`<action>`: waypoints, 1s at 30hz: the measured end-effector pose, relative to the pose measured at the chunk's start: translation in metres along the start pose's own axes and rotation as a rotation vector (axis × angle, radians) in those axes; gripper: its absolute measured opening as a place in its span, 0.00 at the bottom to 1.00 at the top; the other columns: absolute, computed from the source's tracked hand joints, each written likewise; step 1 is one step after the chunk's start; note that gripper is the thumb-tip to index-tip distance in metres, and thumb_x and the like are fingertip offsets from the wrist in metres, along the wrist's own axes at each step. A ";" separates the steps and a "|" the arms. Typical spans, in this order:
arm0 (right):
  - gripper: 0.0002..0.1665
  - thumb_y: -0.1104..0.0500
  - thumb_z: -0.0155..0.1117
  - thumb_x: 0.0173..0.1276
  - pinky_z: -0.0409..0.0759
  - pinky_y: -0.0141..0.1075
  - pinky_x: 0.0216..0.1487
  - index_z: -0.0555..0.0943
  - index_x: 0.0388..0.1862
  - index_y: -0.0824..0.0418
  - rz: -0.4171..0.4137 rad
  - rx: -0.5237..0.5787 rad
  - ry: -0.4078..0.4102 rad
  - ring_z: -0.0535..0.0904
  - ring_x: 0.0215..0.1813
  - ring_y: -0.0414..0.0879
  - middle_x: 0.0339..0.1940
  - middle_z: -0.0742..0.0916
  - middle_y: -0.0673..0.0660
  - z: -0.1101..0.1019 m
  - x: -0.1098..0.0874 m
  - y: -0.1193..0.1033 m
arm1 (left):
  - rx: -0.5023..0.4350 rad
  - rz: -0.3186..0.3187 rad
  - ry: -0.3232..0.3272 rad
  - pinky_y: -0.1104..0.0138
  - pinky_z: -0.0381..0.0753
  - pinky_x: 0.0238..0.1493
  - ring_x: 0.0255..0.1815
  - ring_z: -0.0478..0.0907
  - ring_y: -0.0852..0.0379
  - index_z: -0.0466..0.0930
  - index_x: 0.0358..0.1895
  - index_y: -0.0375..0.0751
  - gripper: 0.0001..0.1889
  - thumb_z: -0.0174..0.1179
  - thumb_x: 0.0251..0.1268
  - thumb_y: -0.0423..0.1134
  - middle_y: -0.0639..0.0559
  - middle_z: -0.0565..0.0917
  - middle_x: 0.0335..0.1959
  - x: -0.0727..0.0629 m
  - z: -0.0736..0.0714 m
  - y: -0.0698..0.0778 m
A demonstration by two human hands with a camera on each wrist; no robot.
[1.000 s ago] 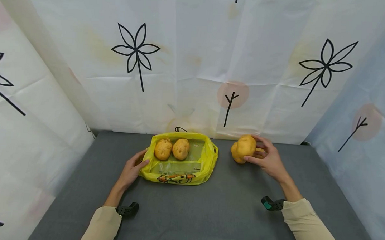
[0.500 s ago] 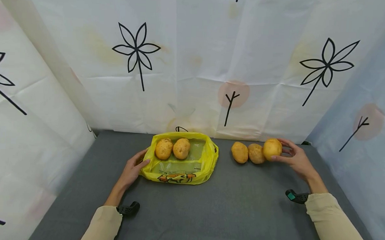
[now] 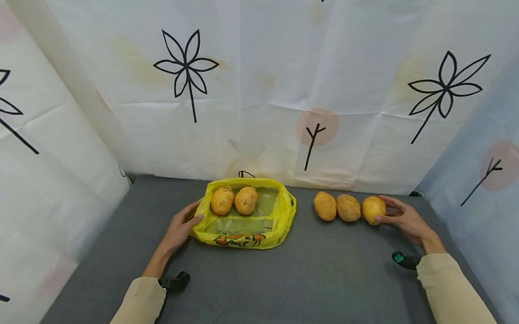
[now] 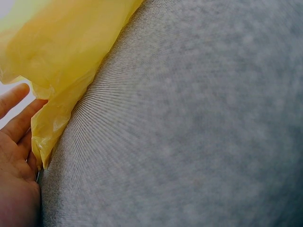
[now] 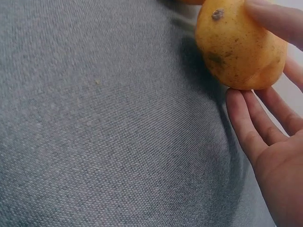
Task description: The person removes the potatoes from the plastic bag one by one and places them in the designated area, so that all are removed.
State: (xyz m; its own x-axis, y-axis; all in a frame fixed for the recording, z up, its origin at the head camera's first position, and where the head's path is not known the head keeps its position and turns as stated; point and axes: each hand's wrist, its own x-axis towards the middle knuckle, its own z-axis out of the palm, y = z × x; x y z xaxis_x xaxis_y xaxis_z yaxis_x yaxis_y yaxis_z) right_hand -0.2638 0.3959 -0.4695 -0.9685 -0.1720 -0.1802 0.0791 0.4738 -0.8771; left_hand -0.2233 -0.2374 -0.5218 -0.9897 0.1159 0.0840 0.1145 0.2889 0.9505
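Note:
In the head view, a yellow plastic bag [image 3: 283, 226] lies with its mouth spread, two potatoes [image 3: 222, 200] inside. My left hand [image 3: 181, 230] rests against the bag's left side; in the left wrist view its fairly straight fingers [image 4: 21, 124] touch the thin yellow plastic, and some fingertips are hidden behind it. At the right, my right hand [image 3: 406, 221] holds a potato [image 3: 374, 210] between thumb and fingers, down at the table surface. Left of it lie two more potatoes, one in the middle [image 3: 348, 208] and one outermost [image 3: 324, 206], forming a row.
A dark grey cloth covers the table [image 3: 280, 293]. Patterned white sheets [image 3: 263, 85] hang behind it and along both sides. A thin black loop [image 3: 244, 174] shows behind the bag. Each wrist wears a black band [image 3: 175, 281].
My right hand has carried its potato rightward, past the two others, and lowered it to the end of the row. My left hand and the bag have stayed in place.

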 end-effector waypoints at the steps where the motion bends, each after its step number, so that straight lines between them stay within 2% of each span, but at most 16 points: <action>1: 0.57 0.55 0.72 0.70 0.65 0.66 0.66 0.46 0.83 0.67 0.005 0.003 -0.005 0.56 0.73 0.76 0.79 0.50 0.78 0.000 0.001 0.001 | -0.003 0.001 0.000 0.78 0.65 0.59 0.77 0.60 0.42 0.62 0.78 0.39 0.30 0.56 0.79 0.44 0.38 0.63 0.77 0.000 0.000 0.000; 5: 0.57 0.56 0.71 0.70 0.64 0.66 0.66 0.45 0.83 0.67 0.017 0.012 -0.021 0.54 0.74 0.77 0.79 0.49 0.77 -0.001 0.003 0.000 | 0.003 -0.001 -0.005 0.82 0.64 0.57 0.77 0.59 0.41 0.60 0.79 0.38 0.30 0.55 0.80 0.43 0.37 0.62 0.77 0.000 0.000 0.001; 13: 0.57 0.59 0.70 0.71 0.58 0.68 0.69 0.43 0.83 0.68 0.009 0.060 -0.066 0.49 0.76 0.78 0.80 0.47 0.77 -0.001 0.003 -0.005 | 0.016 0.007 0.004 0.83 0.62 0.57 0.77 0.56 0.36 0.57 0.79 0.32 0.30 0.52 0.82 0.39 0.33 0.60 0.78 0.002 0.001 0.001; 22: 0.56 0.62 0.69 0.71 0.56 0.69 0.68 0.42 0.83 0.67 0.001 0.069 -0.067 0.48 0.76 0.79 0.80 0.45 0.78 -0.001 0.007 0.000 | 0.004 0.013 0.005 0.83 0.63 0.56 0.77 0.59 0.40 0.60 0.79 0.36 0.30 0.55 0.80 0.40 0.35 0.62 0.77 0.000 0.001 0.001; 30: 0.55 0.60 0.68 0.73 0.61 0.67 0.68 0.42 0.84 0.67 0.004 0.058 -0.046 0.50 0.75 0.78 0.80 0.47 0.78 0.001 0.005 -0.001 | 0.008 0.003 0.008 0.84 0.61 0.56 0.77 0.57 0.37 0.59 0.78 0.33 0.29 0.53 0.81 0.38 0.33 0.61 0.77 0.000 0.003 0.001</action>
State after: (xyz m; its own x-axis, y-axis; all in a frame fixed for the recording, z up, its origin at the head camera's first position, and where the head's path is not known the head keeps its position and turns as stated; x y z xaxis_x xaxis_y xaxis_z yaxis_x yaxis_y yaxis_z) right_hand -0.2683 0.3935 -0.4697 -0.9565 -0.2102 -0.2024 0.0973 0.4239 -0.9004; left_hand -0.2230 -0.2342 -0.5220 -0.9900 0.1089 0.0897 0.1184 0.2957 0.9479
